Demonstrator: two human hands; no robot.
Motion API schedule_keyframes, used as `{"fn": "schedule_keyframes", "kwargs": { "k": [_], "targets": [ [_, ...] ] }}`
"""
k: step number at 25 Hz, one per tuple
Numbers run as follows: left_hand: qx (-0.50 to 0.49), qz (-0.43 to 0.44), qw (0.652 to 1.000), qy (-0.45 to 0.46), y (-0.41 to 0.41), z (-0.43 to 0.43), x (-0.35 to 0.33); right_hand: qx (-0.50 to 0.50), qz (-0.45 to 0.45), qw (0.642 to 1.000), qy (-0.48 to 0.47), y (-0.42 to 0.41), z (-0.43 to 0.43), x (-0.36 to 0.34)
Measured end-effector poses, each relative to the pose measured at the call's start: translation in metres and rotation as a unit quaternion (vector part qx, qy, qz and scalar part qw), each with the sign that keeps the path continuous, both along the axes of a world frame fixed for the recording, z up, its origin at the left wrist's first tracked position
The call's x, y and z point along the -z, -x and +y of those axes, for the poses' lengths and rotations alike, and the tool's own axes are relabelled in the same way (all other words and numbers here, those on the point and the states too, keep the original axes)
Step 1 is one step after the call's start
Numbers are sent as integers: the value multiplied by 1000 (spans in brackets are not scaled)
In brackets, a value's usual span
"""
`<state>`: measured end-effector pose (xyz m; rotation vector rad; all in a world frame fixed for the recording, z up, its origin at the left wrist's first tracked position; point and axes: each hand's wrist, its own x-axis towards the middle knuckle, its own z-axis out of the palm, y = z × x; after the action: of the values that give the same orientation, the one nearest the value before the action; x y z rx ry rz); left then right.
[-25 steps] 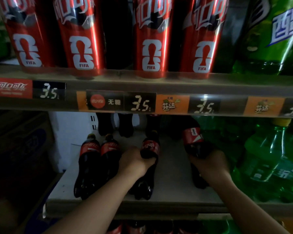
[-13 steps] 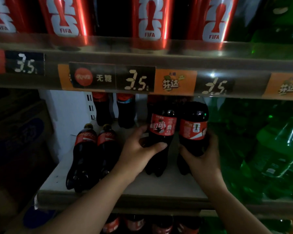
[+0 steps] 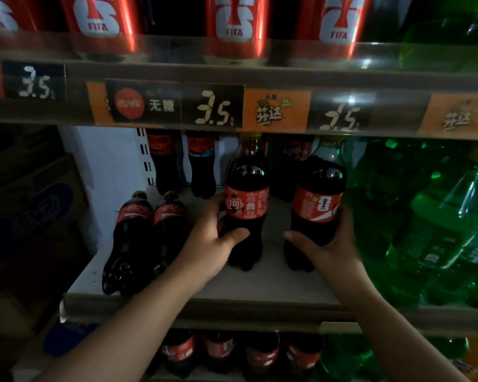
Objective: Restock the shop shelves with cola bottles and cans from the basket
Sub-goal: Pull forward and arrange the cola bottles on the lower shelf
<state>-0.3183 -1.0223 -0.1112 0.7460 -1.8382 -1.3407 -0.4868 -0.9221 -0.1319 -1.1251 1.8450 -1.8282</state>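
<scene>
Two dark cola bottles with red labels stand upright on the pale middle shelf (image 3: 273, 282). My left hand (image 3: 213, 244) grips the left cola bottle (image 3: 246, 199) low on its body, thumb across the front. My right hand (image 3: 331, 244) grips the right cola bottle (image 3: 316, 199) from its right side, thumb under the label. The two bottles stand a little apart. Two more cola bottles (image 3: 141, 235) stand at the shelf's front left, and a few others (image 3: 182, 161) at the back. No basket is in view.
Red cola cans (image 3: 232, 20) line the upper shelf above a price strip (image 3: 213, 108). Green soda bottles (image 3: 439, 216) crowd the right side of the middle shelf. Cardboard boxes (image 3: 31, 210) sit at the left. More cola bottles (image 3: 240, 354) fill the shelf below.
Both bottles went from tilted near the shelf front to upright and further in. They now stand further apart than half a second ago. The camera has dipped and moved closer.
</scene>
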Motion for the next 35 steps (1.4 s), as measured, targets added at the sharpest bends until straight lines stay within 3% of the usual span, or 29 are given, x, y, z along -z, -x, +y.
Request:
{"fn": "schedule_keyframes", "kwargs": {
  "k": [4,8,18,25,35],
  "targets": [
    [2,-11,1000,24,-1,3,3,-6,0,1000,-11,2,9,0],
    [-1,0,1000,30,1,5,7,58,59,996,-36,-6,12,1],
    [-9,21,1000,11,0,9,13,35,60,997,-38,-3,24,11],
    [-79,37,996,32,7,9,18,41,47,998,-30,3,24,18],
    [-53,-18,996,71,11,10,23,34,60,995,-72,7,26,20]
  ]
}}
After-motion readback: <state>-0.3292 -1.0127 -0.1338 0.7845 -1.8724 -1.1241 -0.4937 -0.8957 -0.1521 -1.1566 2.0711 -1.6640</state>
